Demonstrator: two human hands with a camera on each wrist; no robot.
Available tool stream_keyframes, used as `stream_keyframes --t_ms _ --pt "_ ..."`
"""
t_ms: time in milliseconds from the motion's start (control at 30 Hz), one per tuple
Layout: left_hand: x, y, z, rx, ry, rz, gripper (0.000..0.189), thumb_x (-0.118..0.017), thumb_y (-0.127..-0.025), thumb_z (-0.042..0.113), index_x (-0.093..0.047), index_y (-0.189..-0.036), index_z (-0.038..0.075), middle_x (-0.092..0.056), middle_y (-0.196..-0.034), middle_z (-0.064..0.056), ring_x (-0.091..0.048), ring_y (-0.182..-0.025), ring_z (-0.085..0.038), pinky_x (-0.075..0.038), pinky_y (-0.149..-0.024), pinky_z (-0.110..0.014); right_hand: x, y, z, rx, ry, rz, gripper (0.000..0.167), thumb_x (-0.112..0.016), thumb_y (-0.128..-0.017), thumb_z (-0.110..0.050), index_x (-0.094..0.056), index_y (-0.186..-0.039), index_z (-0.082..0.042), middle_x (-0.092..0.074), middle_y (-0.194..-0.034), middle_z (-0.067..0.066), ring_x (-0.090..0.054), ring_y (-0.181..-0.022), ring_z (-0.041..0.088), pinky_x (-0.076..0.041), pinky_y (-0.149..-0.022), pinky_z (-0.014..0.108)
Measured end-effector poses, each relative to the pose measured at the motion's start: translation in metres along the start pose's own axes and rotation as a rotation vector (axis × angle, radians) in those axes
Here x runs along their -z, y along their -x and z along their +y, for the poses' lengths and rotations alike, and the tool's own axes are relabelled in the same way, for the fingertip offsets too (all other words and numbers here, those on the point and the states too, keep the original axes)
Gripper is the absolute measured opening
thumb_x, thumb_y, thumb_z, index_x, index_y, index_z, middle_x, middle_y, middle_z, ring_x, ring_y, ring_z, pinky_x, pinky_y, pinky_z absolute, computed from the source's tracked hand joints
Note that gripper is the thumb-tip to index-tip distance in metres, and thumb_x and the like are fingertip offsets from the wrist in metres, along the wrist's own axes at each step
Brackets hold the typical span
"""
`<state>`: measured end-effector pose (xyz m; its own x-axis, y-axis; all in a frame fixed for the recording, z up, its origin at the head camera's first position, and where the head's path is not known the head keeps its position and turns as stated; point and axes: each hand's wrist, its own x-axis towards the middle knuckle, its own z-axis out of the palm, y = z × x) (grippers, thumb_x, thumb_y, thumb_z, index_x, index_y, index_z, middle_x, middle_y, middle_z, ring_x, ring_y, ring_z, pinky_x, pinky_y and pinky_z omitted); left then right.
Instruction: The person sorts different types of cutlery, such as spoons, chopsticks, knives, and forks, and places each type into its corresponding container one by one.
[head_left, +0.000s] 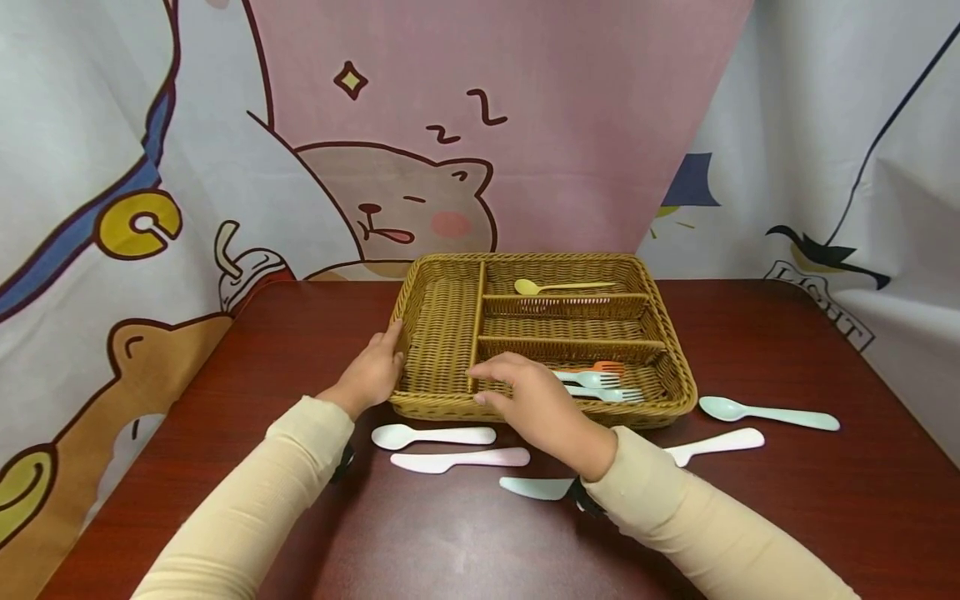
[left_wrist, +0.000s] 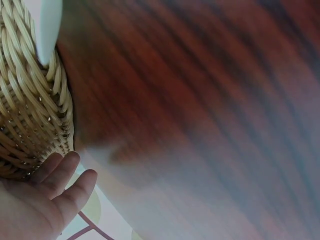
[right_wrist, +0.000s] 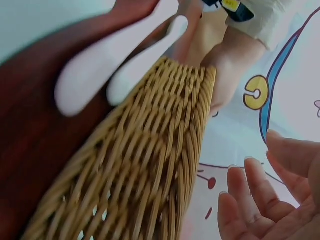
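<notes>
A brown wicker cutlery basket [head_left: 442, 407] with divided compartments stands towards the back of the table. At its left side my left hand [head_left: 367, 372] rests with fingers fairly straight along the outer wall; the left wrist view shows these fingers [left_wrist: 75, 192] right at the weave. My right hand [head_left: 536, 408] hovers over the front rim, fingers loosely bent and nothing held, as the right wrist view confirms. Beside it, in the front compartment, lie an orange fork [head_left: 609, 367] and pale blue forks [head_left: 600, 381]. A yellow spoon [head_left: 527, 287] lies in the back compartment.
Before the basket lie a white spoon [head_left: 393, 437], a pinkish knife [head_left: 427, 462] and a pale green knife [head_left: 534, 487], partly under my right wrist. To the right are a white knife [head_left: 738, 440] and a mint spoon [head_left: 722, 408]. A patterned curtain [head_left: 577, 125] hangs behind.
</notes>
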<state>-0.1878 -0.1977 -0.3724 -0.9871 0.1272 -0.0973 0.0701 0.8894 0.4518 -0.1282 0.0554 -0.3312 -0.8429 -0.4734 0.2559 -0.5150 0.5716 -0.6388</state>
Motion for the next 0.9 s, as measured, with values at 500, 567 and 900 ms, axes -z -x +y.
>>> stream_keyframes --t_ms 500,567,900 --pt "-0.001 -0.001 -0.001 -0.022 -0.018 0.032 0.057 -0.036 -0.102 0.01 -0.013 -0.153 -0.002 -0.035 -0.143 -0.032 -0.041 -0.13 -0.042 -0.034 -0.108 -0.05 -0.021 0.008 -0.005 0.037 0.037 -0.105 0.027 -0.071 -0.088 -0.014 -0.071 -0.115 -0.013 -0.067 -0.114 0.003 -0.063 -0.106 0.02 -0.051 -0.089 0.039" --pt "-0.001 -0.001 -0.001 -0.02 -0.013 0.032 0.057 -0.036 -0.102 0.01 -0.013 -0.153 -0.001 -0.035 -0.143 -0.031 -0.041 -0.131 -0.041 -0.033 -0.109 -0.05 -0.024 0.008 -0.004 0.055 0.041 -0.117 0.027 -0.071 -0.088 -0.013 -0.071 -0.115 -0.013 -0.068 -0.114 0.002 -0.063 -0.107 0.02 -0.051 -0.09 0.039" --pt "-0.002 -0.001 -0.001 -0.024 -0.011 0.028 0.058 -0.037 -0.102 0.011 -0.013 -0.154 -0.001 -0.033 -0.145 -0.032 -0.039 -0.132 -0.042 -0.032 -0.109 -0.051 -0.034 0.01 -0.005 0.122 0.105 -0.144 0.027 -0.071 -0.087 -0.014 -0.072 -0.114 -0.012 -0.068 -0.116 0.004 -0.063 -0.109 0.022 -0.05 -0.092 0.04"
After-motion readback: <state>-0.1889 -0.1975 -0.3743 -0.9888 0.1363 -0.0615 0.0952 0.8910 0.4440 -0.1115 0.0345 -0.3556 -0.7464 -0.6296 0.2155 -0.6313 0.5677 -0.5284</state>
